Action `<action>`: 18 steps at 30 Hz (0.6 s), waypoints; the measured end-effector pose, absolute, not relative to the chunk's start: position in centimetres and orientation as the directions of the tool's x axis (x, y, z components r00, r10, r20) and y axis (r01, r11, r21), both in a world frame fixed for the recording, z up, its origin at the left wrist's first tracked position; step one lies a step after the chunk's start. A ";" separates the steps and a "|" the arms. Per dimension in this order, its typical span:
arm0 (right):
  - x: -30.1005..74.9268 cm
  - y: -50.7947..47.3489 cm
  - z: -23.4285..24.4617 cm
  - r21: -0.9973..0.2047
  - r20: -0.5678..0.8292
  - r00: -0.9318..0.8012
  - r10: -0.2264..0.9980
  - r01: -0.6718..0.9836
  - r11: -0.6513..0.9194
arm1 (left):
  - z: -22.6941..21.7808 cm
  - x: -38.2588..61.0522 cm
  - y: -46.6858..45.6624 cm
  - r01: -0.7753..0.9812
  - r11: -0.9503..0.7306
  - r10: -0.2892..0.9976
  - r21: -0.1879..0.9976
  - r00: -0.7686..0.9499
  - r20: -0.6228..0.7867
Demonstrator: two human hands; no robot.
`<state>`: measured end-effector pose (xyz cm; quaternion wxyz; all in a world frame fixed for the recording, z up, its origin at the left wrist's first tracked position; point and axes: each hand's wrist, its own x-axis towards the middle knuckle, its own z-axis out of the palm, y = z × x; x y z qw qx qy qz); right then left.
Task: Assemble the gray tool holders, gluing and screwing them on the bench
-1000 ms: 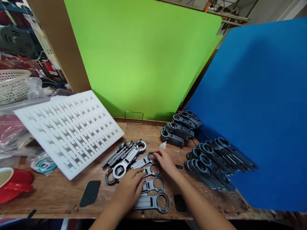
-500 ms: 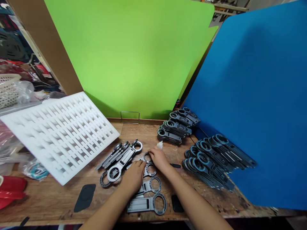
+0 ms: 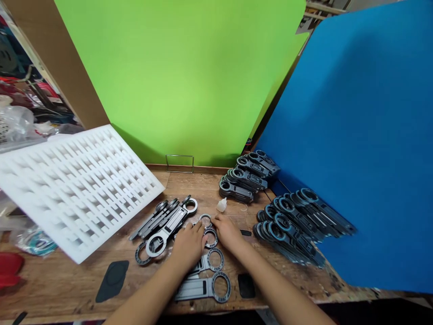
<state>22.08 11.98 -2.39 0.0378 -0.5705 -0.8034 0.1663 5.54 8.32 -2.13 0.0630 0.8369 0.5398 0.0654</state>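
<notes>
Head-worn camera, single view: looks forward and down, close over the wooden bench [image 3: 67, 284]; green backdrop [image 3: 182, 76] upper centre, blue board [image 3: 365, 135] at right.

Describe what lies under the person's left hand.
The left hand lies flat on grey ring-ended parts on the wooden bench. Their rings show beside it; their handle ends are hidden.

Bright, diffuse light from above — green backdrop [image 3: 182, 76] glowing palest at its centre, blue board [image 3: 355, 135] dimmer toward its lower left, soft shadow under the tilted white foam tray [image 3: 74, 185] — straight edges bowing at the frame's rim, left-hand clutter [image 3: 20, 122] smeared soft.
</notes>
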 end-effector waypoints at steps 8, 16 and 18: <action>22.3 12.4 -1.7 -0.318 -0.131 -0.378 0.917 0.892 0.322 | -1.7 5.7 8.5 0.893 -0.417 0.909 0.167 0.414 0.057; 22.2 11.9 0.3 -0.452 0.029 -0.274 0.961 0.854 0.257 | -0.4 5.3 6.3 0.880 -0.406 0.914 0.247 0.390 0.112; 20.8 11.5 1.3 -0.501 0.068 -0.298 0.952 0.815 0.291 | 0.6 4.1 4.8 0.845 -0.422 0.906 0.329 0.380 0.186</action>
